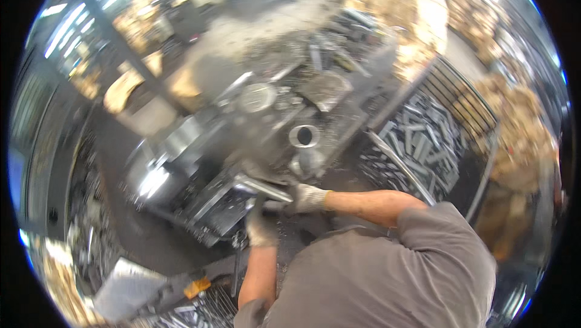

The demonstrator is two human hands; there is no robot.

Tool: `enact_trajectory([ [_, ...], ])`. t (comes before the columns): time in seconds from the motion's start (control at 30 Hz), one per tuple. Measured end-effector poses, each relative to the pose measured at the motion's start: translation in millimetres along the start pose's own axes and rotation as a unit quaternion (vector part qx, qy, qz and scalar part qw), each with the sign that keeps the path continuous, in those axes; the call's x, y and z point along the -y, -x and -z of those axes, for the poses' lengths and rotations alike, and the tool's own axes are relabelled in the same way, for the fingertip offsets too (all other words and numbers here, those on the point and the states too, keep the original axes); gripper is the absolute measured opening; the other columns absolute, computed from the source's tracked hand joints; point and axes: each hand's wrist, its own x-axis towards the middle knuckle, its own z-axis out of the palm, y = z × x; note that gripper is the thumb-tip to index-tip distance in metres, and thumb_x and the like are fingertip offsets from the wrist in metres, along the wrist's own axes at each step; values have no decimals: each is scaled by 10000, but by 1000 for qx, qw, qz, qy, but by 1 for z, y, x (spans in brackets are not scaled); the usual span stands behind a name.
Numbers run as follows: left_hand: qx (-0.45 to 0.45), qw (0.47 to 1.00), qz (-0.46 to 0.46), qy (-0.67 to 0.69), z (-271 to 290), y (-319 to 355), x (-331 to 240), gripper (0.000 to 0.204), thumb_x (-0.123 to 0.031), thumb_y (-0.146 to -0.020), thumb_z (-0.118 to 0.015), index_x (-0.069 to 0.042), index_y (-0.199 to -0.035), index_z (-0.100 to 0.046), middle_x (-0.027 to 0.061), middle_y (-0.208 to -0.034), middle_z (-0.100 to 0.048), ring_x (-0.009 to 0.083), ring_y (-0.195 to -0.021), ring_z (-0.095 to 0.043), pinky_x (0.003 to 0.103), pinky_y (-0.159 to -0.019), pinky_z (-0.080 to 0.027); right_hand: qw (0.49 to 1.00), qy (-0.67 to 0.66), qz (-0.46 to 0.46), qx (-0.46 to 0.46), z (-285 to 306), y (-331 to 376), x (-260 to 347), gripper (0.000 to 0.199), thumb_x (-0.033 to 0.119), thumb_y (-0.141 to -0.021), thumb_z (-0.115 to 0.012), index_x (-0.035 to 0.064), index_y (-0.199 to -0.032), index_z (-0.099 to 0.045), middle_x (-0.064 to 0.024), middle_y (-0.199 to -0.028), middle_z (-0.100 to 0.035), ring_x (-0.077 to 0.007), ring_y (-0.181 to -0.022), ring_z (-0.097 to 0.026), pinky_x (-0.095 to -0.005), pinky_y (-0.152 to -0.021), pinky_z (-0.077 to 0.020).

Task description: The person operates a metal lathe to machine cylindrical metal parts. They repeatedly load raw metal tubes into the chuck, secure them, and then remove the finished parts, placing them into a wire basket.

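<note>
Your metal bar (pixel 263 187) is straight and slim, silvery with a bright shine along its length, slanting down from left to right. It lies between your hands, at the near side of the machine (pixel 206 214), just by that machine's dark flat plate. Blur softens its outline, and whether it rests on anything is hard to tell.

Near you, below your left forearm, a long edge carries an orange-yellow piece (pixel 196 287). A broad dark stretch of ground (pixel 148 240) curves around the machine's left side. The machine's shiny rounded body (pixel 154 179) bulges just beyond the plate. To your right, well apart from the bar, the rim of a wire crate (pixel 402 167) slants past your elbow, with grey metal pieces (pixel 423 146) heaped inside. Farther ahead, the bench carries an open metal ring (pixel 304 136), then a square block (pixel 325 90) and a round disc (pixel 257 96).

Your left hand (pixel 261 230), in a pale glove, reaches up just under the bar; you cannot tell how far its fingers are closed. Your right hand (pixel 310 198), gloved too, is at the bar's right end, its fingers too blurred to tell whether they grip or only touch.
</note>
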Motion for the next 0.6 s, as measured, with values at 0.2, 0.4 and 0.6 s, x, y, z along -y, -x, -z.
enact_trajectory([
  [0.2, -17, 998, -37, 56, -8, 28, -20, 424, -426, -1045, -561, -63, -1224, -689, 124, -1183, -733, 297, -1122, -688, 462, -941, -587, 981, 6, -177, 74, 126, 131, -104, 502, 300, -781, -853, 15, -1180, -747, -137, -989, -789, -259, -813, -744, -426, -739, -613],
  [0.4, -22, 995, -65, -75, -15, 35, -37, 424, -483, -1083, -530, -107, -1245, -638, 84, -1151, -723, 251, -1003, -722, 434, -804, -640, 761, -316, -281, -492, 231, 246, -267, 558, 331, -921, -836, 22, -1352, -662, -125, -1143, -798, -193, -883, -788, -307, -761, -651],
  [0.6, 48, 989, -50, -131, -37, 40, -34, 547, -525, -1089, -572, -143, -1476, -509, 60, -1244, -671, 221, -1057, -702, 406, -871, -623, 957, 51, 51, -280, 183, 98, -32, 827, 301, -854, -867, 31, -1539, -489, -175, -1222, -763, -271, -1053, -764, -392, -930, -601],
])
